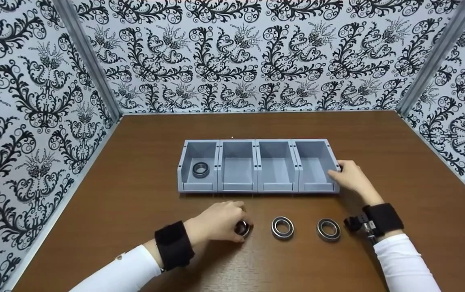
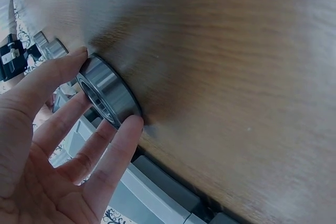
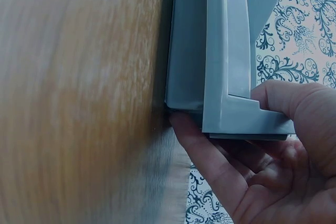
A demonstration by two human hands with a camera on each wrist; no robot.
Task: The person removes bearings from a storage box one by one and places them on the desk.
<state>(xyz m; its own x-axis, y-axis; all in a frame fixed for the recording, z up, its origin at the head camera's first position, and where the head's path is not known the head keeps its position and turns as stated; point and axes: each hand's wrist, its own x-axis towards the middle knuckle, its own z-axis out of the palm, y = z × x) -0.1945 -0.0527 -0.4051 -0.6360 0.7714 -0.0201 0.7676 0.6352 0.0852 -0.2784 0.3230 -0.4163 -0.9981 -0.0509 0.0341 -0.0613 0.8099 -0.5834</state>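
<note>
My left hand grips a ball bearing between thumb and fingertips, just in front of the second bin from the left. In the left wrist view the bearing's steel outer ring shows. My right hand holds the right side wall of a row of grey bins, thumb inside the rightmost bin and fingers outside. The right wrist view shows that bin's corner between thumb and fingers. Two more bearings lie flat on the table, one in the middle and one to the right.
Another bearing lies in the leftmost bin. The brown table is bordered at the back and sides by patterned panels. Black bands are strapped round both wrists; a small camera hangs at the right one.
</note>
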